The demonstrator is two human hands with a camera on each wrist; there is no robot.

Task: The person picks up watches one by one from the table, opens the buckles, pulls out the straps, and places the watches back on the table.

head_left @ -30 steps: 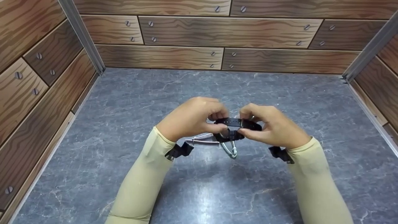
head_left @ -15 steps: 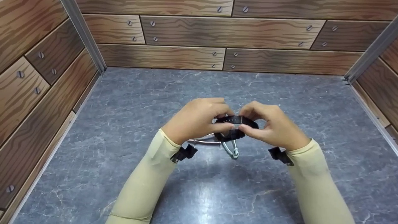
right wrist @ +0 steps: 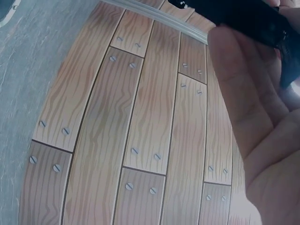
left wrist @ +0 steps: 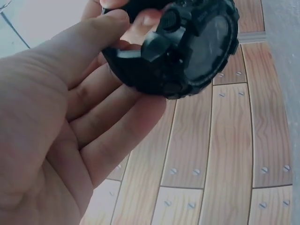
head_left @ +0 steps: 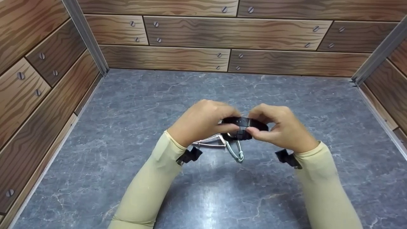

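A black wristwatch (head_left: 244,135) with a chunky round case hangs between both hands above the tabletop, its strap looped round. My left hand (head_left: 203,118) pinches the left side of the strap between thumb and fingers. In the left wrist view the watch dial (left wrist: 208,47) faces outward, and the fingers lie under the strap and case. My right hand (head_left: 278,127) grips the other side of the strap, thumb in front and fingers behind. Only a dark stretch of strap (right wrist: 243,18) shows in the right wrist view. The fingertips partly cover the strap.
Behind and below the watch, a thin silvery piece (head_left: 208,145) and a pale green knotted cord-like loop (head_left: 238,156) lie on the grey marbled tabletop (head_left: 190,86). Wood-patterned panels (head_left: 178,58) wall the back and sides, with metal posts (head_left: 90,41) at the corners.
My left hand has shifted slightly right, nearer to the right hand. The watch case has risen a little between them, and both hands keep hold of the strap.
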